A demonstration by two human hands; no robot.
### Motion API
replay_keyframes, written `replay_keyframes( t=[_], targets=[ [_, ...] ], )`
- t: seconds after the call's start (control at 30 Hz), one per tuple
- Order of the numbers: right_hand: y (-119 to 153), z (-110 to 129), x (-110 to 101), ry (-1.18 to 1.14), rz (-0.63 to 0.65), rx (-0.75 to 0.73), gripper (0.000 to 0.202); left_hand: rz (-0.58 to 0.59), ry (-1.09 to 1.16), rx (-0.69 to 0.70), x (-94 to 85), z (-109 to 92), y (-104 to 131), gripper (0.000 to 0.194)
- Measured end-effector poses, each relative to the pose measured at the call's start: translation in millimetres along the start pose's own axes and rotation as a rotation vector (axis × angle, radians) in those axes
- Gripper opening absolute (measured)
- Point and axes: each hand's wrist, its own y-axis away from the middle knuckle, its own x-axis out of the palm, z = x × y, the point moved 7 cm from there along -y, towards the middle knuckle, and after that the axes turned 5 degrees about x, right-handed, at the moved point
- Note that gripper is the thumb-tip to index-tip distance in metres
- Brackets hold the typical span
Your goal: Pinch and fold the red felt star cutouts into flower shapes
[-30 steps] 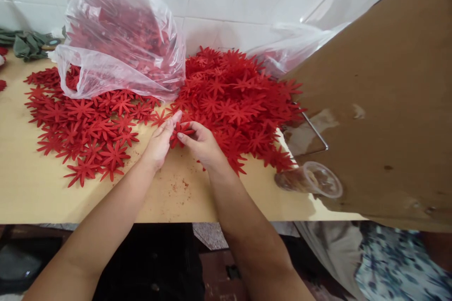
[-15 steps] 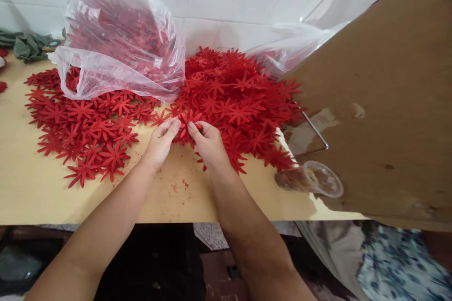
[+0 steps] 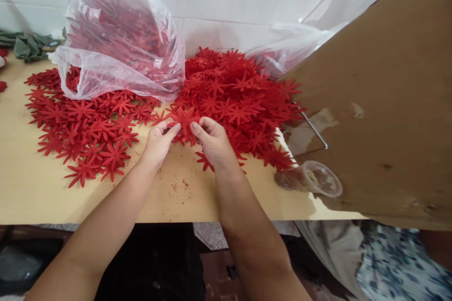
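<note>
Between my hands is a red flower-shaped cutout (image 3: 185, 120) with several narrow petals. My left hand (image 3: 160, 142) pinches its left side between thumb and fingers. On the opposite side, my right hand (image 3: 213, 140) grips a petal edge the same way. Just behind and to the right rises a large heap of like red cutouts (image 3: 229, 94). A flatter, spread pile of red cutouts (image 3: 84, 131) lies to the left of my hands. Whether the held piece is one layer or more, I cannot tell.
A clear plastic bag (image 3: 123, 51) full of red pieces stands on the left pile. A plastic cup (image 3: 310, 179) lies on its side near a brown board (image 3: 381, 103) at the right. Dark green fabric (image 3: 31, 46) sits far left. Beyond the board, patterned clothing (image 3: 399, 263) shows.
My right hand has moved slightly right, away from my left hand. The held red cutout now shows flatter and wider between them.
</note>
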Motion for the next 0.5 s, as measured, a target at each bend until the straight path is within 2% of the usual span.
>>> replay_keyframes(
  t=[0.1, 0.2, 0.27, 0.37, 0.43, 0.47, 0.5],
  targets=[
    [0.0, 2.7, -7.9, -0.028, -0.035, -0.021, 0.04, -0.04, 0.032, -0.033, -2.1, 4.4, 0.2, 0.007],
    [-3.8, 1.0, -26.9, -0.094, -0.115, -0.045, 0.038, -0.161, 0.108, -0.085, -16.8, 9.4, -3.4, 0.008],
    [-7.3, -2.9, -46.9, -0.086, -0.258, -0.058, 0.036, -0.204, 0.134, -0.078, -25.4, 8.7, -6.5, 0.01],
    [-5.3, -1.7, -71.2, 0.1, -0.554, -0.136, 0.043, -0.15, 0.047, -0.009, -25.5, 3.9, -9.0, 0.011],
    [0.1, 5.8, -69.7, 0.246, -0.656, -0.229, 0.055, -0.092, -0.045, 0.043, -19.3, 2.4, -8.4, 0.009],
    [1.0, 7.9, -62.6, 0.279, -0.627, -0.252, 0.055, -0.068, -0.085, 0.063, -16.0, 2.5, -7.8, 0.008],
    [0.1, 7.6, -52.5, 0.278, -0.547, -0.244, 0.052, -0.05, -0.116, 0.081, -13.1, 2.9, -7.3, 0.008]
  ],
)
